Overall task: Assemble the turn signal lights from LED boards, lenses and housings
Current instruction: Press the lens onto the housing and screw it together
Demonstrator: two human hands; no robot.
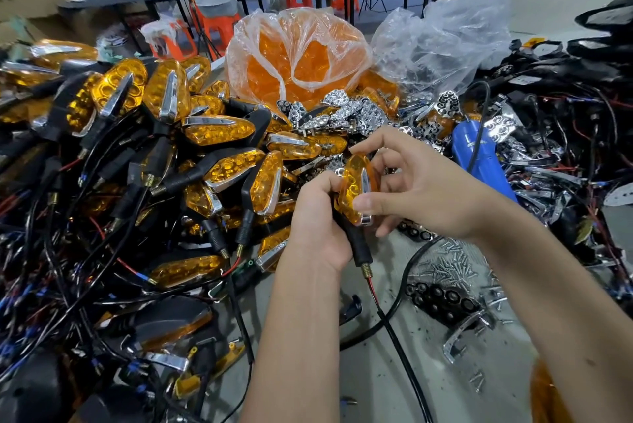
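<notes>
- The left hand [317,217] grips the black stem of a turn signal light [354,195] at frame centre, fingers curled round it.
- The right hand [416,184] pinches the light's amber lens [351,188] between thumb and fingertips.
- A pile of finished amber lights [164,135] fills the left.
- A plastic bag of amber lenses [298,59] sits at upper centre.
- Loose screws [452,263] lie at lower right on the grey table [394,371].

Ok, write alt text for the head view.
Two hands hold an amber turn signal light: the left hand grips its black stem, the right hand pinches the lens. A pile of finished lights lies at left, loose screws at right.
</notes>
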